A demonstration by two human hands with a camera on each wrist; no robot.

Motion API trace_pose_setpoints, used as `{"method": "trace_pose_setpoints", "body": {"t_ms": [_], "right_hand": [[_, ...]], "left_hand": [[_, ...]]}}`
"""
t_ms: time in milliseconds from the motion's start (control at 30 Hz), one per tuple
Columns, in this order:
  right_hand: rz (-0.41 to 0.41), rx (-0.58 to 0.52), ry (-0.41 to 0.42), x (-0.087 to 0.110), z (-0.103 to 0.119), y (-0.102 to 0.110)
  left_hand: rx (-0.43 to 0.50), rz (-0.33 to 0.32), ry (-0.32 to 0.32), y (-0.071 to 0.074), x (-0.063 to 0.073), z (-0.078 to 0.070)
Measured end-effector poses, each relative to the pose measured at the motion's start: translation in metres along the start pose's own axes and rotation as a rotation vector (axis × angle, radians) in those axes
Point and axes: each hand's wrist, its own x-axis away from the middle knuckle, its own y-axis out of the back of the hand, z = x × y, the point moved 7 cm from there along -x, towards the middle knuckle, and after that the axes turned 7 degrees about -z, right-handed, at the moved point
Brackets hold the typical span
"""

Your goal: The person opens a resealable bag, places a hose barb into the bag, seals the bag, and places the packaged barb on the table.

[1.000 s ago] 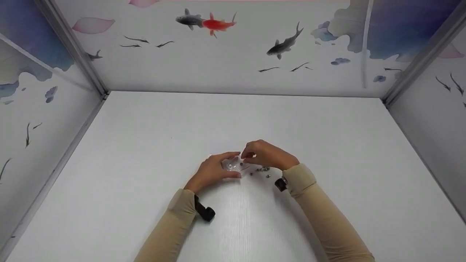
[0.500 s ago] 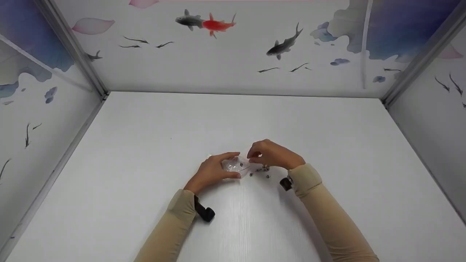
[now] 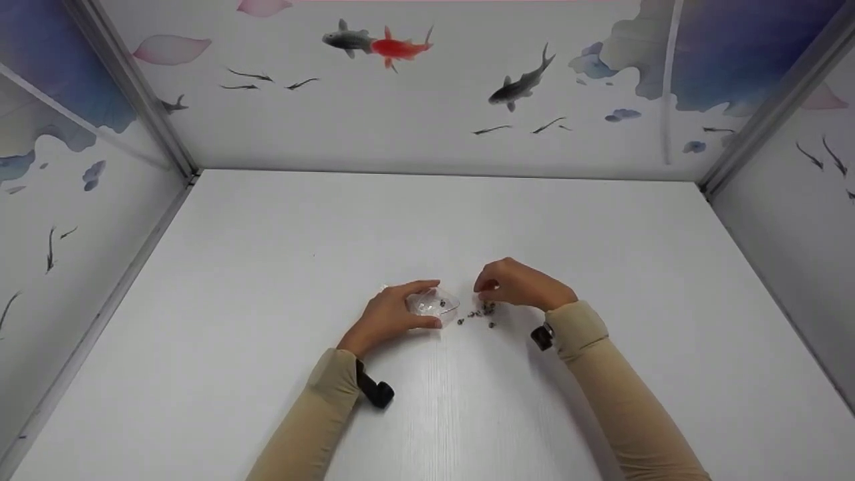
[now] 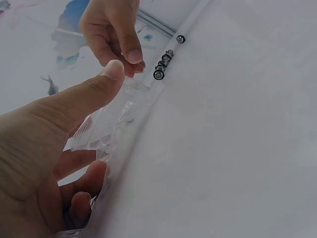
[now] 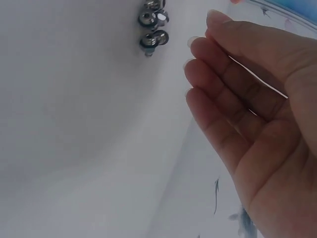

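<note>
My left hand (image 3: 391, 310) grips a clear plastic bag (image 3: 431, 306) between thumb and fingers, its mouth spread towards the right. One small dark metal piece (image 3: 442, 303) shows inside it. In the left wrist view the transparent bag (image 4: 119, 116) has fine ridges along one edge. Right of the bag lies a loose group of small silver-and-black metal screws (image 3: 489, 308) with what look like washers. My right hand (image 3: 524, 284) hovers over this group, fingers loosely bent. The right wrist view shows nothing between its fingertips, apart from the screws (image 5: 152, 25).
Two screws lie slightly apart, one a near screw (image 3: 491, 325) and one a screw by the bag (image 3: 460, 321). The white tabletop (image 3: 267, 227) is bounded by a fish-patterned back panel (image 3: 427, 100) and side panels. Each wrist wears a black camera (image 3: 377, 394).
My right hand has moved right, away from the bag's mouth and over the loose screws. The left hand and the bag have stayed in place.
</note>
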Motion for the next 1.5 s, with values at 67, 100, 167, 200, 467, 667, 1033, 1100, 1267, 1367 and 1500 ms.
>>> {"method": "trace_pose_setpoints", "body": {"t_ms": [67,100,167,200,467,667,1033,1100,1267,1367,1500], "right_hand": [[0.003,0.007,-0.013,0.001,-0.004,0.0],[0.002,0.013,-0.014,0.002,-0.005,-0.001],[0.0,0.022,-0.015,0.003,-0.007,-0.001],[0.0,0.025,-0.017,0.003,-0.009,-0.001],[0.021,0.054,-0.04,0.002,-0.014,-0.005],[0.025,0.067,-0.05,0.002,-0.015,-0.007],[0.03,0.107,-0.06,0.002,-0.015,-0.009],[0.03,0.111,-0.06,0.002,-0.014,-0.008],[0.028,0.099,-0.055,0.002,-0.012,-0.008],[0.027,0.1,-0.056,0.001,-0.012,-0.009],[0.028,0.108,-0.06,0.001,-0.012,-0.01]], "left_hand": [[0.003,0.0,0.002,0.0,0.0,0.001],[0.005,0.001,0.004,0.0,0.0,0.001],[0.007,-0.001,0.002,0.0,0.0,0.002],[0.009,-0.002,-0.001,0.0,0.0,0.002],[0.006,-0.012,-0.01,0.0,-0.002,0.002],[0.005,-0.012,-0.013,-0.001,-0.002,0.003],[-0.004,-0.012,-0.009,-0.001,-0.001,0.002],[0.001,-0.012,-0.01,-0.001,-0.001,0.002],[0.011,-0.005,-0.012,0.0,0.0,0.001],[0.013,-0.003,-0.013,0.0,0.001,0.001],[0.015,-0.003,-0.008,0.0,0.001,0.001]]}}
